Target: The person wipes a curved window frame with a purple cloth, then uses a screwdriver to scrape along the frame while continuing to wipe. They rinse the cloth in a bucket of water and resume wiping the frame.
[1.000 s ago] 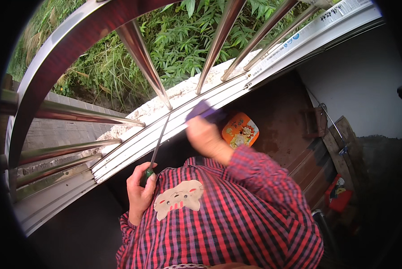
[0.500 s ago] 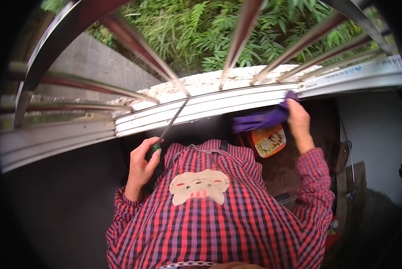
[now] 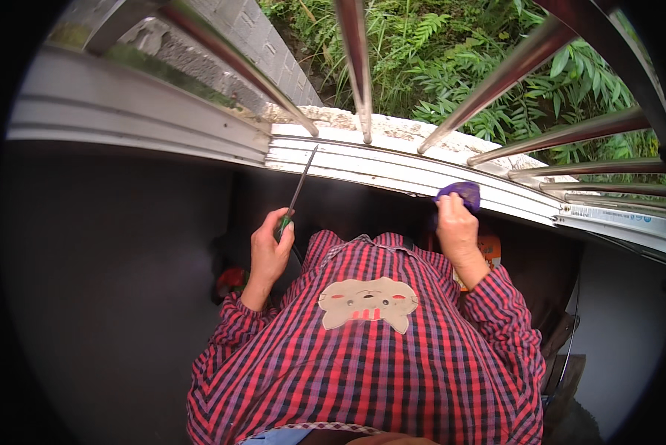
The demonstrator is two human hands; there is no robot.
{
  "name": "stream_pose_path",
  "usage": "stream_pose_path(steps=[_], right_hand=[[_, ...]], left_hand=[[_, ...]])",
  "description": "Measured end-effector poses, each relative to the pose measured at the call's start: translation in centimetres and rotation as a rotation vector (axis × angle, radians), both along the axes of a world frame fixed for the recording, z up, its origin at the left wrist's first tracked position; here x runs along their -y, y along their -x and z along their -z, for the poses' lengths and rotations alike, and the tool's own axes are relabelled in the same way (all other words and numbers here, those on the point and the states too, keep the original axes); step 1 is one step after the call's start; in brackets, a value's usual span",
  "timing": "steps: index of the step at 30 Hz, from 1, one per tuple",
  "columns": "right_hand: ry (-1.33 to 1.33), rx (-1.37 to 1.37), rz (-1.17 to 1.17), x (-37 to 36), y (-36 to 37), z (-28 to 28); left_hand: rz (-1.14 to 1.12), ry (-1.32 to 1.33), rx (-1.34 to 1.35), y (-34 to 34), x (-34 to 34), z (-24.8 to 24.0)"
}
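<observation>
Left hand (image 3: 268, 248) fisted round green handle of screwdriver (image 3: 294, 196), thin metal shaft slanting up to ribbed white window track (image 3: 392, 169). Right hand (image 3: 457, 226) clenched on crumpled purple cloth (image 3: 459, 194), pressed against track's inner edge. Smooth steel bars (image 3: 355, 67) above, rough stone sill (image 3: 392, 127) behind. Orange packet (image 3: 489, 248) below wrist, contents hidden.

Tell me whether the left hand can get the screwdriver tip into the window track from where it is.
Probably yes: the left hand holds the screwdriver with its tip already at the track, and nothing lies between.
</observation>
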State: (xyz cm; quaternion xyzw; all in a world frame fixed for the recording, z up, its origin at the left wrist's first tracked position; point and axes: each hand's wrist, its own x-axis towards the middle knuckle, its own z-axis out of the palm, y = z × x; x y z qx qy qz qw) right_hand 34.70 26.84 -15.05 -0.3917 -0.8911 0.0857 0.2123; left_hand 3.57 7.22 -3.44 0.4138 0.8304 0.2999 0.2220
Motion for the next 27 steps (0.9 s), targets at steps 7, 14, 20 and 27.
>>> stream_pose_path(steps=[7,14,20,27], right_hand=[[0.159,-0.544,-0.341,2.0,18.4,-0.5],[1.292,-1.086,-0.249,1.9,17.3,-4.2],[0.025,-0.536,-0.777,4.8,17.3,-4.7],[0.005,-0.195,-0.790,2.2,12.2,2.8]], left_hand=[[-0.203,-0.050,0.296,0.6,-0.8,2.7],[-0.209,-0.263,0.956,-2.3,0.8,2.0],[-0.096,-0.255,0.970,-7.8,2.2,4.9],[-0.104,-0.239,0.780,-14.5,7.5,8.2]])
